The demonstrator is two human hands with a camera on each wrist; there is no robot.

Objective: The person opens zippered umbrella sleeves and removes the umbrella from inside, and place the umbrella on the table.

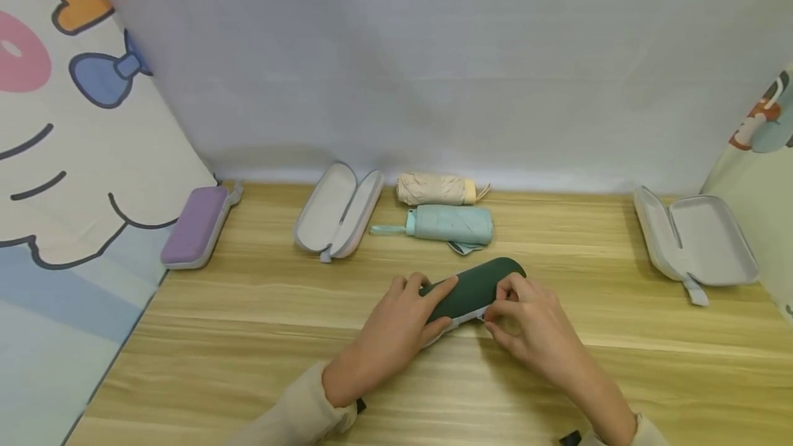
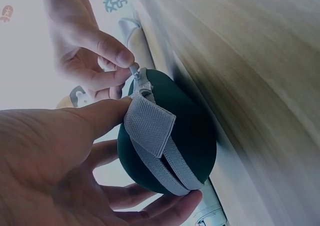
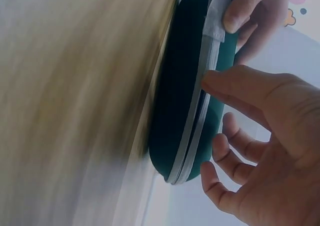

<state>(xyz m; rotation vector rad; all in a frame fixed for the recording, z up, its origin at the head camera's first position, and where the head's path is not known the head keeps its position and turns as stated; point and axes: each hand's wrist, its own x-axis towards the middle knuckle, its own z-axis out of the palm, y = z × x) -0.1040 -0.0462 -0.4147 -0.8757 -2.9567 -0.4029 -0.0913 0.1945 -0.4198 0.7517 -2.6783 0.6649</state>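
Observation:
A dark green zip case with a grey zipper band lies on the wooden table in front of the person. My left hand grips its left end, thumb on the near side by the grey fabric tab and fingers over the top. At the near edge, my right hand pinches the zipper pull between thumb and index finger. The right wrist view shows a dark gap between the zipper tapes toward the case's right end. The inside of the case is hidden.
Behind the hands lie a folded teal umbrella and a cream one. An unzipped pale case stands to their left, another unzipped grey case at far right. A closed purple case sits at the left edge.

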